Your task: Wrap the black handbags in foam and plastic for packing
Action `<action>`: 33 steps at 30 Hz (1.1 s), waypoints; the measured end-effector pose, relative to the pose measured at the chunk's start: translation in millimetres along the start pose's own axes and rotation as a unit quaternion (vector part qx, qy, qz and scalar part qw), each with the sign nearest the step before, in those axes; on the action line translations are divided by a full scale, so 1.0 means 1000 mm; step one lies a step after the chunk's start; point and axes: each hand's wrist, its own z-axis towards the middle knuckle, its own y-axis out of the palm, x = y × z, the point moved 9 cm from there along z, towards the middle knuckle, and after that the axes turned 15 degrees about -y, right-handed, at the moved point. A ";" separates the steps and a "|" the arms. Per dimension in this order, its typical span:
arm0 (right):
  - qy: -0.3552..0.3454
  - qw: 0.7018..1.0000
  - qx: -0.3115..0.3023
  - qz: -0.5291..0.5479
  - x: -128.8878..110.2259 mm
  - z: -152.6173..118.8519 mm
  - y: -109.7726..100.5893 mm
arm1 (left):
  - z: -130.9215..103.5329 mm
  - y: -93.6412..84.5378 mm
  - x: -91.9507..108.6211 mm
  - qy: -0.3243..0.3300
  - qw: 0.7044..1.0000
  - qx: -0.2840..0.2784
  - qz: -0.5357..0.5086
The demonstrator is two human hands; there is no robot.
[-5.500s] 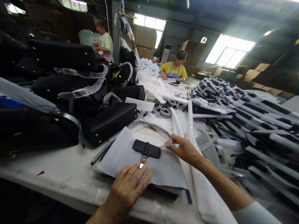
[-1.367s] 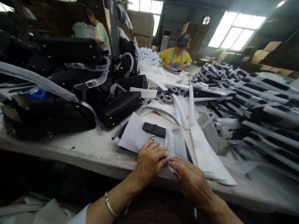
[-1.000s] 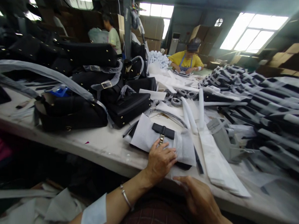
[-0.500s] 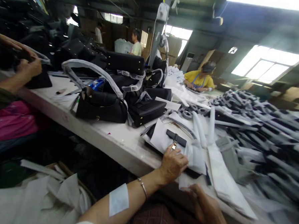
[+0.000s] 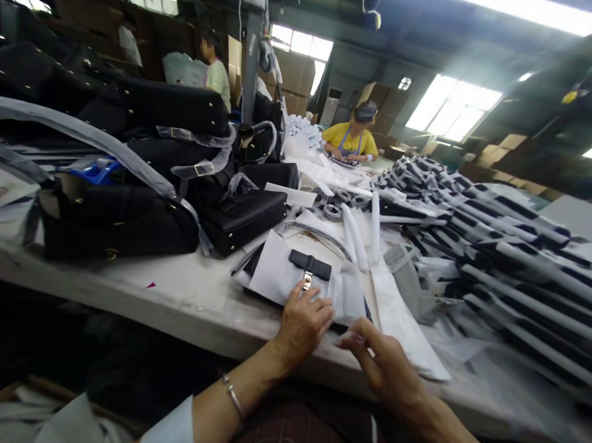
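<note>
My left hand (image 5: 305,320) rests on white paper (image 5: 273,269) over a dark piece at the table's front edge. Its fingertips touch the paper just below a gold clasp (image 5: 307,281) on a black strap tab (image 5: 310,264). To the right, my right hand (image 5: 380,356) is closed near the same edge, thumb and forefinger pinched on a small pale thing too blurred to name. A clear-wrapped strap (image 5: 321,235) curves behind the paper.
Black handbags (image 5: 122,221) with wrapped handles stand at the left of the table (image 5: 190,293). Wrapped black straps (image 5: 505,237) are heaped at the right. A person in yellow (image 5: 351,141) works across the table. A box of white scraps (image 5: 53,426) sits below left.
The view has swung right, so the hands and bags appear further left. My right hand has risen to the table edge, and the pale strip hanging at its fingers no longer shows.
</note>
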 end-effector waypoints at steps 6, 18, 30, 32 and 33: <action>0.066 0.997 -0.023 0.011 0.034 0.047 -0.019 | 0.004 -0.017 0.006 -0.033 0.997 -0.046 -0.047; 0.098 0.989 -0.109 -0.014 0.111 0.074 0.003 | 0.017 -0.017 0.007 -0.108 0.992 0.020 -0.057; 0.083 0.995 -0.045 -0.043 0.123 0.060 0.010 | 0.012 -0.009 0.005 -0.070 0.997 -0.034 -0.020; 0.048 0.996 -0.037 -0.067 0.117 0.061 0.007 | 0.011 -0.008 0.005 -0.067 0.997 -0.040 -0.019; 0.030 0.995 -0.040 -0.083 0.113 0.062 0.006 | 0.011 -0.007 0.005 -0.067 0.997 -0.043 -0.019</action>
